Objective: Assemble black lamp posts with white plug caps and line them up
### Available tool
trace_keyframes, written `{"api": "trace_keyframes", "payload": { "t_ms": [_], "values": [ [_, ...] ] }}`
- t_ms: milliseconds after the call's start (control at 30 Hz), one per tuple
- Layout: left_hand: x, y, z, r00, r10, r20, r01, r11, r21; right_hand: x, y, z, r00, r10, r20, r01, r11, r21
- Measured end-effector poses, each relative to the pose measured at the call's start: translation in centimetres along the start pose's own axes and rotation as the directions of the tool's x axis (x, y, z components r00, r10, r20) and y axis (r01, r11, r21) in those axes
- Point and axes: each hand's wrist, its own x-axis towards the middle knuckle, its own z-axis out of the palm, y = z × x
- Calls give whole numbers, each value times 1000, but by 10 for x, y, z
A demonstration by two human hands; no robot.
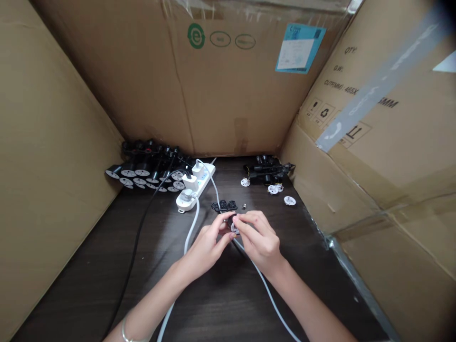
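A black tube-shaped part (231,220) is pinched between the fingers and thumb of my left hand (210,240). At its near end shows a white round disc (234,227), partly covered by fingers. The closed fingertips of my right hand (261,237) press on this disc from the right. Just beyond the hands lie a black piece with several round rings (223,206) and a small metal piece (244,206). What the fingers cover on the held part cannot be made out.
A white power strip (203,183) with plugged-in adapters stands behind, its white cable (191,232) running forward. Black parts with white disc ends (142,171) are piled at left; more black parts (269,171) and loose white discs (289,201) lie right. Cardboard boxes (228,95) wall the table.
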Motion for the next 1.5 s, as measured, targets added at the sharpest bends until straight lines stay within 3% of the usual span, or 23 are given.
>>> {"api": "trace_keyframes", "payload": {
  "t_ms": [200,400,567,667,833,1500],
  "values": [
    [1,-1,-1,1000,25,-9,-24,999,27,2,2,-2,1000,20,7,-20,998,66],
    [0,0,0,999,28,-20,-28,999,-17,7,-1,0,990,135,-36,-128,982,142],
    [0,-1,-2,1000,21,-23,-22,998,-55,10,2,-1,971,234,43,-237,938,253],
    [0,0,-3,999,29,-37,-32,996,-87,9,2,0,947,308,96,-322,895,308],
    [0,1,-3,997,31,-69,-37,995,-94,8,-1,4,874,455,170,-477,741,473],
    [0,-3,-3,995,84,-51,-89,990,-112,12,-3,-2,870,446,209,-489,729,480]
  ]
}}
